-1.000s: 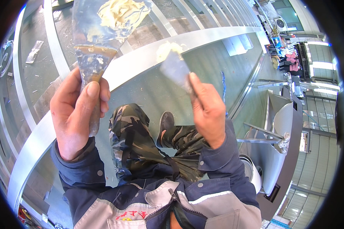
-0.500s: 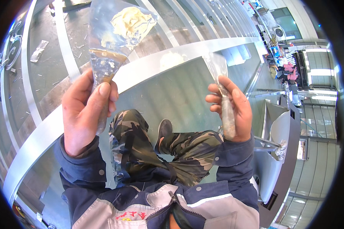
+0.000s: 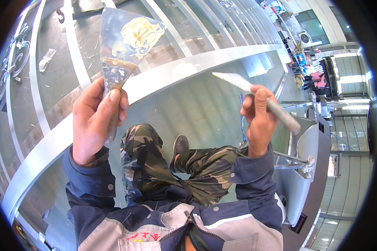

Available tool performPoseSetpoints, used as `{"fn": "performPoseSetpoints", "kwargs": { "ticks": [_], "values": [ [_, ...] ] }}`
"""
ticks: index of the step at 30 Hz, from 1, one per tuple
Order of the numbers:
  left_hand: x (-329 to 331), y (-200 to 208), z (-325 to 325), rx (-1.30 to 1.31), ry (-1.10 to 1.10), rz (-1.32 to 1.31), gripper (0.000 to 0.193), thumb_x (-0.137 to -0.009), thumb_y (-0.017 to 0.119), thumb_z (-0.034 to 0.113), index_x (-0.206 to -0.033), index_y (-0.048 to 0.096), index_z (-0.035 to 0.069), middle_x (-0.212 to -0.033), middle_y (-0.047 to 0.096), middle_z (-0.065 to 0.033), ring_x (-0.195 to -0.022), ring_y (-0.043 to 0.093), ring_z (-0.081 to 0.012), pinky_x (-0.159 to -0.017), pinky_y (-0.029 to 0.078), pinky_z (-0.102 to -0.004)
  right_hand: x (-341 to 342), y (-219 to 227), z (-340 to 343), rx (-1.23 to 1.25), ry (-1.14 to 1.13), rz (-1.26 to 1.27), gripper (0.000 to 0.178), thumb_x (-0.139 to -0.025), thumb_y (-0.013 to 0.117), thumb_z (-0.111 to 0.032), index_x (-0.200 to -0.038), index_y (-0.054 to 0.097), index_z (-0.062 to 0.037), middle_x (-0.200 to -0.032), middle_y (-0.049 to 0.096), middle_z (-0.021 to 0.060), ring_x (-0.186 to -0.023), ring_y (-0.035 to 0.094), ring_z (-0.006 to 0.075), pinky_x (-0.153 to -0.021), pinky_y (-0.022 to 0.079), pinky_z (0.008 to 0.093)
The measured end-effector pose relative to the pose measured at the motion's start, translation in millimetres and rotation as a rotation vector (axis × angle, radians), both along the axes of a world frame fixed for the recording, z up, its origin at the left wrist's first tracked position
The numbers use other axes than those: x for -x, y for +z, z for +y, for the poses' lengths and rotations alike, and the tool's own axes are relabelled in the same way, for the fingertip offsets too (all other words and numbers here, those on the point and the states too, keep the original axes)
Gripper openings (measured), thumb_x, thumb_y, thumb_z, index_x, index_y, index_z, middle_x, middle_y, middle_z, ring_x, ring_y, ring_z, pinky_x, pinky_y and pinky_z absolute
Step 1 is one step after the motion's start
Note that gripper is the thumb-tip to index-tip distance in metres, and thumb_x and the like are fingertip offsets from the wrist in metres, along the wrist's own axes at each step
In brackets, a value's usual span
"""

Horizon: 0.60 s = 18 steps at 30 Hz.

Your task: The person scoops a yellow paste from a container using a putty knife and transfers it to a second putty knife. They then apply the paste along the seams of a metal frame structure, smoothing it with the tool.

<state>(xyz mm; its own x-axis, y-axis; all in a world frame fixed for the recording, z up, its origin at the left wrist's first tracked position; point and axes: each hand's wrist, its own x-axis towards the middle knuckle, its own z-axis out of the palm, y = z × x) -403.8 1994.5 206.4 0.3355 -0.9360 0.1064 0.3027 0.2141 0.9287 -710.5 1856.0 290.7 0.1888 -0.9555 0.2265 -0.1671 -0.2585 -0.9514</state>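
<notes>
My left hand [image 3: 97,121] is closed round the handle of a wide putty knife [image 3: 117,46], its blade pointing up and away. A lump of cream-coloured putty [image 3: 142,34] sits on the far right part of that blade, with brownish residue lower down near the handle. In my right hand [image 3: 262,117] I grip a second, narrower putty knife [image 3: 276,109] by its worn handle. Its pale blade tilts up to the left, toward the wide knife but apart from it, and the handle end sticks out to the right.
A long white metal frame [image 3: 159,84] with several parallel bars crosses in front of me. Scraps lie on the floor beyond it. A grey panelled piece [image 3: 299,184] on a stand is at my right. Far right, people in pink [image 3: 319,80] are near cluttered shelves.
My right hand has turned its putty knife from nearly upright to a slant, blade leaning left and handle end swinging right. The left hand and its knife have barely shifted.
</notes>
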Motion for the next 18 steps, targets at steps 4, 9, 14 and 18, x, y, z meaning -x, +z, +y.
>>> {"fn": "performPoseSetpoints", "kwargs": {
  "ticks": [4, 9, 14, 18],
  "values": [
    [-1, -1, -1, -0.005, 0.011, 0.004, 0.033, -0.108, 0.055, 0.017, -0.132, 0.059, -0.005, -0.09, 0.065, -0.0029, -0.073, 0.057, -0.0079, -0.067, 0.047, -0.0226, 7, 9, -13, 0.244, -0.001, 0.4, 0.055, -0.102, 0.069, -0.046, -0.13, 0.069, 0.0005, -0.076, 0.057, -0.0034, -0.069, 0.048, 0.0068, -0.065, 0.039, 0.0212],
    [-10, -1, 2, -0.045, -0.012, -0.023, 0.034, -0.108, 0.055, 0.019, -0.133, 0.059, -0.004, -0.09, 0.065, -0.0023, -0.072, 0.057, -0.0069, -0.064, 0.046, -0.0214, 10, 4, -33, 0.607, 0.028, 0.501, 0.043, -0.099, 0.075, -0.04, -0.122, 0.075, -0.0034, -0.09, 0.059, -0.0019, -0.071, 0.048, 0.0068, -0.069, 0.04, 0.0224],
    [-30, 4, 20, -0.15, 0.06, -0.08, 0.03, -0.108, 0.055, 0.022, -0.123, 0.064, -0.003, -0.09, 0.066, -0.0009, -0.069, 0.056, -0.0052, -0.061, 0.045, -0.0199, -4, 8, -23, 0.282, -0.023, 0.242, 0.031, -0.102, 0.073, -0.028, -0.115, 0.075, -0.0002, -0.088, 0.065, 0.0012, -0.08, 0.059, 0.0107, -0.074, 0.047, 0.0253],
    [-37, 1, 27, -0.139, 0.083, -0.077, 0.031, -0.108, 0.056, 0.024, -0.121, 0.064, -0.002, -0.09, 0.066, -0.0012, -0.068, 0.056, -0.0048, -0.061, 0.045, -0.0194, -30, 10, -21, 0.248, 0.039, 0.345, 0.019, -0.097, 0.076, -0.013, -0.112, 0.076, -0.001, -0.095, 0.071, 0.0067, -0.082, 0.065, 0.0145, -0.073, 0.052, 0.0299]
  ]
}}
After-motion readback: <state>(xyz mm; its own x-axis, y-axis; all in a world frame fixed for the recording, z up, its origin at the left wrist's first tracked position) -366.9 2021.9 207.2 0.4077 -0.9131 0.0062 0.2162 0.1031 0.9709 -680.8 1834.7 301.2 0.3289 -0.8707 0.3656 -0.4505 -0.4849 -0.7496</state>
